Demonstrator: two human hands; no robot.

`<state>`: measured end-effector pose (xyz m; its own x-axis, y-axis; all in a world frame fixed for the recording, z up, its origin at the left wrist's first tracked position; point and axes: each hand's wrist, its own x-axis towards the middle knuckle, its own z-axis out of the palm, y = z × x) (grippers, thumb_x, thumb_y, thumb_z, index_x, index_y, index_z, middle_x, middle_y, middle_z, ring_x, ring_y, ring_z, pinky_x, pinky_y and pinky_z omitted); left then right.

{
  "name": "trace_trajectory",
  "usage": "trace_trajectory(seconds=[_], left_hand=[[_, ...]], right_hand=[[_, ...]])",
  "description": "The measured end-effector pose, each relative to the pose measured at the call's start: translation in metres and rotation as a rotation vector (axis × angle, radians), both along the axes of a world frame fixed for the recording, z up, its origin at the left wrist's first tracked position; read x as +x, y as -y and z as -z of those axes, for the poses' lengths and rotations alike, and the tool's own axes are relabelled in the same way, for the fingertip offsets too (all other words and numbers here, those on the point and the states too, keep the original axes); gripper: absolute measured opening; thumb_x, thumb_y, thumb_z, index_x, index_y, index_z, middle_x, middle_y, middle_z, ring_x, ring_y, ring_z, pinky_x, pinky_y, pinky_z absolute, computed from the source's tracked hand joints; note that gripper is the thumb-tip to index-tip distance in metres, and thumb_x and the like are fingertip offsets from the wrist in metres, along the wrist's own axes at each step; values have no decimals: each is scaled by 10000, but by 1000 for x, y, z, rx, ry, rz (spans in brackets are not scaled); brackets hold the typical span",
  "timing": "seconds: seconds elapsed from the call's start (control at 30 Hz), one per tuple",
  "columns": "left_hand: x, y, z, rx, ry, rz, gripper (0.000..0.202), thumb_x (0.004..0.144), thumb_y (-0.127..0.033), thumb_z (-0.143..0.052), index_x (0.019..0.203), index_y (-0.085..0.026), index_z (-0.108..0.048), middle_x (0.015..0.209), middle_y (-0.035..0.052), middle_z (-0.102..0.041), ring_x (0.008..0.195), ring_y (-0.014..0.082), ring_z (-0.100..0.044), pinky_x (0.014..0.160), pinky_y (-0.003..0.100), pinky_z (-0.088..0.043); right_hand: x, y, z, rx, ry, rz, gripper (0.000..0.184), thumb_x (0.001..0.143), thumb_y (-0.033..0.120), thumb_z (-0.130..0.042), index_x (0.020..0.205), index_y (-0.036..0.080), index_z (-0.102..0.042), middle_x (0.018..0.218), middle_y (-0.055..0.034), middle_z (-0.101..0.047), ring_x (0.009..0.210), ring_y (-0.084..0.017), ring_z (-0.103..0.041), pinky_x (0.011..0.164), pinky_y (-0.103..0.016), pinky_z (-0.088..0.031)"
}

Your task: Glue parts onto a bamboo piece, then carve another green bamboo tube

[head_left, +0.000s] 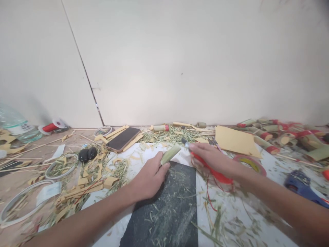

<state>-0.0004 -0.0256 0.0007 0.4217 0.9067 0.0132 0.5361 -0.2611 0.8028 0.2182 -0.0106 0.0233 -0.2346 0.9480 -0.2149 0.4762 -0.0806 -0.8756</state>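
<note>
My left hand (151, 175) is closed around a short green bamboo piece (170, 154), held at a tilt over a dark grey sheet (172, 206). My right hand (209, 157) is closed on a small tool with a dark and whitish tip (185, 142), pointing left just beyond the bamboo; its kind is blurred. A red object (218, 176) shows beneath the right palm, and whether the hand grips it I cannot tell. Thin red thread (209, 195) trails below it. Green shavings lie on the sheet.
A phone (123, 139) lies at back left, near rings (61, 166) and cut yellow card. Yellow card (236, 140), a tape roll (250, 164), a blue tool (300, 185) and several red-banded bamboo pieces (272, 149) lie right. A wall (180, 68) stands behind.
</note>
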Motion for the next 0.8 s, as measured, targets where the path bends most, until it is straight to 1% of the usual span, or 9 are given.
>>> trace_trajectory(seconds=[0.17, 0.3, 0.4, 0.53, 0.6, 0.67, 0.73, 0.77, 0.8], left_hand=[[2, -4, -3, -16, 34, 1, 234, 925, -416, -365, 894, -199, -446, 761, 18, -538, 719, 179, -483, 628, 287, -349], [11, -1, -9, 85, 35, -22, 247, 925, -408, -367, 948, -185, -471, 846, 37, -554, 778, 191, -492, 692, 315, -365], [21, 4, -14, 46, 110, 17, 205, 915, -390, -408, 938, -192, -454, 730, -2, -517, 665, 159, -470, 638, 298, -366], [40, 11, -27, -298, 552, 19, 167, 883, -329, -492, 961, -204, -413, 675, -36, -468, 542, 107, -455, 526, 241, -369], [52, 21, -36, -524, 890, -58, 280, 806, -248, -602, 1016, -202, -422, 897, 14, -506, 734, 114, -549, 660, 245, -458], [71, 38, -42, -868, 1029, -112, 275, 774, -285, -616, 984, -179, -472, 963, 48, -498, 769, 121, -549, 725, 264, -479], [101, 63, -36, -1125, 1022, -23, 315, 762, -369, -584, 996, -170, -513, 947, 63, -505, 713, 115, -527, 671, 248, -466], [120, 80, -24, -1183, 970, 108, 365, 774, -403, -545, 1050, -165, -521, 966, 81, -520, 724, 127, -541, 663, 253, -465], [141, 98, -6, -1118, 923, 227, 425, 811, -443, -479, 1115, -149, -521, 1002, 107, -533, 764, 146, -565, 668, 262, -469]], right_hand=[[22, -17, -12, 6, -16, 78, 459, 893, 566, -415, 598, 214, -387, 440, 59, -414, 344, -79, -377, 370, -212, -326], [-1, -10, -25, 127, -43, 3, 319, 815, 515, -593, 792, 218, -478, 584, 51, -559, 349, -72, -433, 349, -206, -351], [-20, -8, -32, 115, -217, -28, 285, 803, 469, -624, 880, 222, -504, 547, 77, -521, 322, -63, -402, 324, -192, -318], [-26, -22, -48, 83, -333, -23, 276, 779, 384, -670, 691, 187, -498, 445, 83, -422, 326, -49, -366, 328, -181, -288], [-24, -34, -61, 73, -332, -13, 287, 778, 320, -674, 623, 178, -479, 434, 69, -421, 333, -46, -363, 323, -182, -271], [-22, -48, -76, 66, -341, 12, 271, 793, 242, -650, 602, 175, -470, 433, 62, -417, 338, -41, -345, 320, -183, -262], [-20, -62, -90, 43, -350, 31, 274, 813, 192, -621, 597, 179, -453, 439, 57, -410, 347, -41, -333, 322, -185, -267], [-20, -69, -96, 34, -357, 40, 273, 823, 177, -608, 603, 182, -446, 448, 57, -409, 352, -40, -326, 323, -184, -268], [-19, -75, -101, 27, -365, 48, 270, 835, 169, -595, 614, 184, -441, 459, 56, -408, 357, -38, -321, 325, -181, -271]])
